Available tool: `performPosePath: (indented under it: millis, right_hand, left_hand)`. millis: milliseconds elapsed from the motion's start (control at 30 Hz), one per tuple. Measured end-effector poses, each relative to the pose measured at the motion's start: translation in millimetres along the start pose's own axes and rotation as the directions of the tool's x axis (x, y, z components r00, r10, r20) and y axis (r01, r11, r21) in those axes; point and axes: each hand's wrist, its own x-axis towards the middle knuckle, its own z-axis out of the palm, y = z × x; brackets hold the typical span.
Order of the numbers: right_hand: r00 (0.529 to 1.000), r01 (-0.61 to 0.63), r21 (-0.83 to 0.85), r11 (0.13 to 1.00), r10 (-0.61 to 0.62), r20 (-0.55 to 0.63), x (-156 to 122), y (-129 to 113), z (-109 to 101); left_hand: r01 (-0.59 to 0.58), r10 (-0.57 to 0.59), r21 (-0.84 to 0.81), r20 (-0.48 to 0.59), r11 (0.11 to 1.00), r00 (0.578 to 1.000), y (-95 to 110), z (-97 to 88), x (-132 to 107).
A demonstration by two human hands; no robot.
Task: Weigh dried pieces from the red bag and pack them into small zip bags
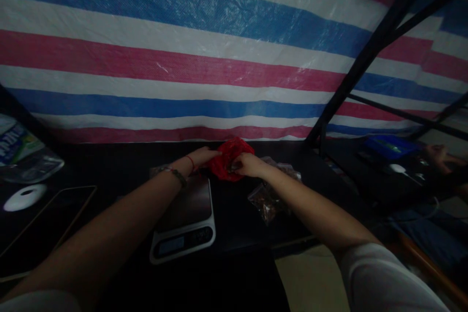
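A crumpled red plastic bag (pixel 224 168) stands at the far side of the dark table. My left hand (pixel 204 157) grips its left edge, fingers closed on the plastic. On the right, my right hand (pixel 249 164) reaches into the bag's mouth with its fingers curled together; what they pinch is too dark to make out. Below my left wrist lies a kitchen scale (pixel 188 217) with a steel plate and a small display. Clear zip bags with brown contents (pixel 266 203) lie under and beside my right forearm. Another packet (pixel 156 171) is partly hidden behind my left wrist.
A smartphone or tablet (pixel 47 226), a white computer mouse (pixel 25 197) and a large plastic bottle (pixel 27 153) are at the left. Striped sheeting (pixel 183 68) hangs behind. Right of a black metal frame (pixel 341 90), another person's hand (pixel 437 153) is near a blue box (pixel 391 147).
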Motion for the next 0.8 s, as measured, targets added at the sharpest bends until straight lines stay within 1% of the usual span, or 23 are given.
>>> performPosePath:
  millis: [33,100,200,267,333,433,500,567,667,800]
  right_hand:
    - [1.0,0.004,-0.002,1.0,-0.004,-0.005,1,0,1]
    - [1.0,0.018,0.006,1.0,-0.018,-0.004,3,-1,2]
    - [0.999,0.043,0.023,0.999,-0.042,-0.016,3,-4,3]
    - [0.998,0.041,0.036,0.999,-0.039,-0.047,3,-6,4]
    - [0.996,0.006,0.04,0.999,-0.002,-0.085,2,-9,6]
    - [0.991,-0.063,0.024,0.998,0.065,-0.116,0,-10,8]
    - [0.991,-0.078,0.005,0.997,0.078,-0.111,-1,-10,7]
    - [0.995,-0.064,-0.002,0.998,0.063,-0.083,-1,-9,6]
    - [0.998,-0.032,0.023,0.999,0.033,-0.045,0,-9,6]
    - [0.996,-0.051,0.071,0.996,0.056,-0.07,4,-11,10]
  left_hand:
    - [0.039,-0.038,-0.027,0.043,0.999,0.998,1,0.8,2]
    - [0.071,-0.071,-0.001,0.089,0.997,0.994,2,3.6,5]
    - [0.095,-0.095,0.005,0.122,0.995,0.988,4,9.3,10]
    - [0.105,-0.097,-0.05,0.143,0.993,0.985,3,12.5,13]
    - [0.107,-0.083,-0.159,0.148,0.982,0.986,1,13.8,17]
    - [0.092,-0.068,-0.339,0.081,0.936,0.994,-4,11.9,19]
    - [0.059,-0.052,-0.432,0.027,0.9,0.998,-6,9.5,18]
    - [0.019,-0.01,-0.501,0.02,0.865,1.0,-6,7.5,16]
    - [-0.019,0.062,-0.555,0.06,0.832,0.996,-3,7.4,14]
    - [-0.023,0.089,-0.541,0.097,0.841,0.991,0,12.7,13]
